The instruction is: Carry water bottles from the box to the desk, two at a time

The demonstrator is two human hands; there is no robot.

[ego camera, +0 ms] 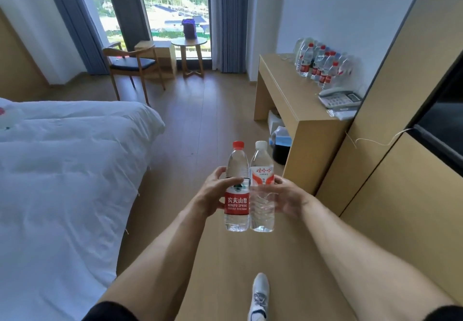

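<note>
While walking twd the counter (288, 90), L hand (215, 193) grips red-cap bottle (236, 188) & R hand (288, 195) grips white-cap bottle (262, 188), upright, side by side & touching, prob. to steady the pair; earlier-delivered-looking bottles (318, 65) line the counter's wall edge

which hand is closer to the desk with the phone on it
Right. The right hand, gripping the white-capped bottle, is on the side of the desk; the left hand, holding the red-capped bottle, is toward the bed.
</note>
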